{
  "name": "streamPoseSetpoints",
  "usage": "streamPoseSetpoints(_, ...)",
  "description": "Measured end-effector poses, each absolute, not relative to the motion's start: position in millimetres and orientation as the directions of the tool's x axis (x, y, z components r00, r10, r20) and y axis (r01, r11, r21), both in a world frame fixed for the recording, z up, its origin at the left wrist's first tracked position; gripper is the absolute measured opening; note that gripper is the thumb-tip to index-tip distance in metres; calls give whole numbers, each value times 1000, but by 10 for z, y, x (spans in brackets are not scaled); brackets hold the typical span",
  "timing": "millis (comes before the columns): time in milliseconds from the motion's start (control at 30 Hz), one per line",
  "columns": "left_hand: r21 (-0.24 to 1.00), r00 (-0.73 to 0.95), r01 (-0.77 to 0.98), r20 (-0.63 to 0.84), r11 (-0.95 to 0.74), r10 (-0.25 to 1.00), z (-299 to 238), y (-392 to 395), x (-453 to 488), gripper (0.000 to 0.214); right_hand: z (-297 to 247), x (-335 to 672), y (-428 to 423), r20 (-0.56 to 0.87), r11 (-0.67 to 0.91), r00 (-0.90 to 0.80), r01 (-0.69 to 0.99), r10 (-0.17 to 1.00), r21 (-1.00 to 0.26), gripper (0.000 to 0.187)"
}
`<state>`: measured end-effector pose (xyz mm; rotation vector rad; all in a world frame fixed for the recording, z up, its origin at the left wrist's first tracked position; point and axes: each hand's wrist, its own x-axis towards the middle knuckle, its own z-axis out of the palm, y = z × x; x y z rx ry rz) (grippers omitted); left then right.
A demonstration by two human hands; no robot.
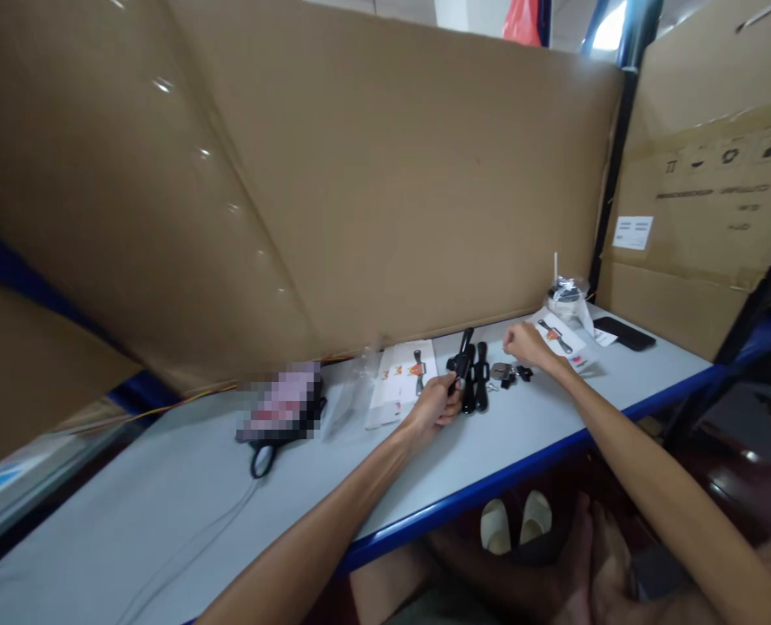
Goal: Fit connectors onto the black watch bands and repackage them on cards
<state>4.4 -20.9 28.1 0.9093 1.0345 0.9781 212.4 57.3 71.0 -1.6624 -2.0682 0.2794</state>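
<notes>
My left hand (438,401) is closed around a black two-handled spokeshave body (462,363), held tilted over the table. Two more black spokeshave bodies (482,382) lie side by side just right of it. My right hand (522,344) is closed, its fingertips bent down above the small parts; what they pinch, if anything, is too small to make out. Below that hand lie silver metal plates (501,371), black caps (522,373) and tiny screws (493,387). Left of the bodies is a white printed box (392,408) picturing such a tool with an orange part.
A second printed white box (564,340), a plastic-wrapped cup (563,297) and a black phone (626,334) are on the right. A clear plastic bag (350,395) and a blurred pouch (285,404) lie left. Cardboard (425,174) walls the back; a blue edge (490,486) runs along the front.
</notes>
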Motion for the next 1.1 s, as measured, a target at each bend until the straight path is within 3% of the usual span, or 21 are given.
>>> streamPoseSetpoints(233,963,200,-140,-200,230,959,270,-267,70,28,476,2363,601,154,132,-63,860,986,-493,15)
streamPoseSetpoints(367,962,204,-156,-190,223,960,273,-281,83,29,560,2195,537,270,171,-22,822,963,-543,20)
streamPoseSetpoints(467,956,212,-203,-168,212,963,282,-284,87,30,647,1991,470,345,253,13,653,939,-714,21)
streamPoseSetpoints(567,943,237,-264,-139,201,961,295,-288,86,31,674,1788,396,150,174,-92,367,984,-914,19)
streamPoseSetpoints(633,934,262,-289,-134,210,956,298,-288,84,31,654,1693,346,7,64,-236,237,972,-969,17)
streamPoseSetpoints(800,933,272,-298,-121,203,955,277,-275,82,35,588,1635,264,-34,8,-378,108,925,-994,16)
streamPoseSetpoints(1100,924,214,-329,-129,196,968,273,-246,142,38,535,1598,305,-42,-1,-318,128,947,-992,21)
